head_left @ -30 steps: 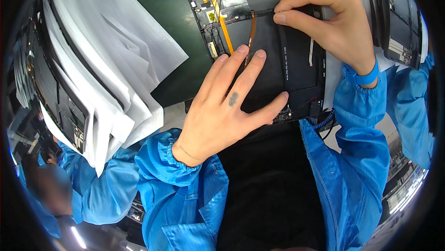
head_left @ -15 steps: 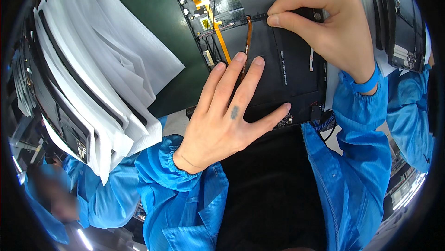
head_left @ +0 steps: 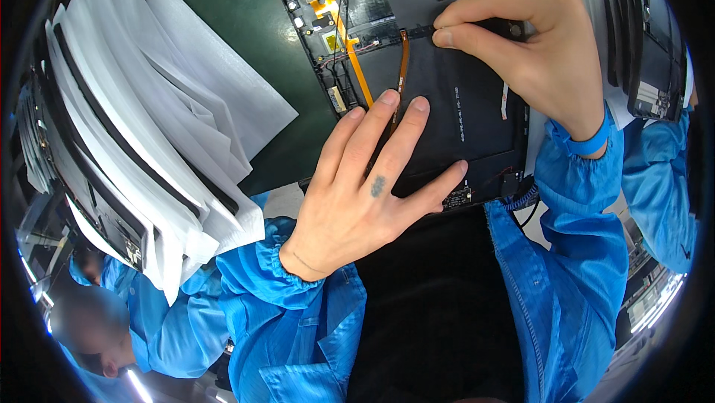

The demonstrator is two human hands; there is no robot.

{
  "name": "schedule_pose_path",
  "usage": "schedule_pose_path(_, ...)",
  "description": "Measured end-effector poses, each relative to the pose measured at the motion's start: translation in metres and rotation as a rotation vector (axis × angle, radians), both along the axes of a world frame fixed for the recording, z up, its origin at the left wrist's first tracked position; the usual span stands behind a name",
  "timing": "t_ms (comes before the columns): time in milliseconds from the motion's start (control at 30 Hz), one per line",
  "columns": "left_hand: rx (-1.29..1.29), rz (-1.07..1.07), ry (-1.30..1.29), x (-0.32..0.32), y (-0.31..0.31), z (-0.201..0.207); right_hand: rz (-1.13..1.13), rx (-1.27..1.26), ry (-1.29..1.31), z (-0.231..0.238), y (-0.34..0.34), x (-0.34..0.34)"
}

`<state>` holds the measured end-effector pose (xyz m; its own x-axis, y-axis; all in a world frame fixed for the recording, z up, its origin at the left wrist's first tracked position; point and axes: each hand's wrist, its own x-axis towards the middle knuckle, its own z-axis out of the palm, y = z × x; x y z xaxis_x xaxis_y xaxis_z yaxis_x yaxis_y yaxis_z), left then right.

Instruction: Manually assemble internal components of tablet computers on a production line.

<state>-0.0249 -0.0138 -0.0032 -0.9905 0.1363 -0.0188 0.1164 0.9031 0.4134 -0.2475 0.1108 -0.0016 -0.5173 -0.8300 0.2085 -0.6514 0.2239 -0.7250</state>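
An opened black tablet housing [head_left: 477,153], tilted slightly, lies in front of me with its inside showing. Two ribbon cables run down it, one yellow-orange [head_left: 360,75] and one brown-orange [head_left: 404,60]. My left hand [head_left: 357,187] rests with spread fingers on the lower part of the housing, its fingertips over the cables' lower ends. Thumb and forefinger of my right hand [head_left: 540,49] pinch the end of a narrow black strip [head_left: 421,32] that lies across the housing beside the brown-orange cable's top. The fingertips hide where the strip ends.
At left stands a row of dark panels with white sheets [head_left: 208,83] between them, over a dark green work surface [head_left: 223,1]. More dark panels [head_left: 655,68] stand at right. People in blue smocks [head_left: 175,321] are at both sides.
The housing sits very slightly lower and further right in the picture. Both hands keep nearly the same pose, the right still pinching. At lower left a co-worker's head has shifted.
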Motion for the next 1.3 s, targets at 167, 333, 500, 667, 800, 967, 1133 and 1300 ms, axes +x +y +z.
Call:
schedule_pose_path(167,-0.027,0.024,0.023,-0.004,0.000,0.001,-0.007,-0.072,-0.068,0.005,-0.003,0.005)
schedule_pose_path(333,-0.082,0.078,0.053,-0.020,0.000,0.002,-0.017,-0.062,-0.091,0.004,-0.002,0.005)
schedule_pose_path(500,-0.136,0.172,0.167,-0.039,-0.006,-0.008,-0.003,-0.098,-0.123,-0.003,-0.002,0.004)
schedule_pose_path(667,-0.157,0.243,0.203,-0.046,-0.011,-0.007,-0.068,-0.126,0.074,-0.003,0.003,0.020)
schedule_pose_path(800,0.437,0.313,0.284,0.011,-0.010,0.009,0.050,-0.076,0.181,-0.004,0.062,0.037)
schedule_pose_path(967,0.661,0.742,-0.274,0.082,0.008,0.002,-0.071,-0.003,0.115,-0.010,0.094,0.063)
schedule_pose_path(1133,1.618,0.768,-0.203,0.070,0.028,-0.040,-0.046,-0.034,0.261,-0.014,0.082,0.056)
schedule_pose_path(1300,1.850,0.803,-0.430,0.047,0.024,-0.046,-0.121,-0.043,0.286,-0.007,0.073,0.070)
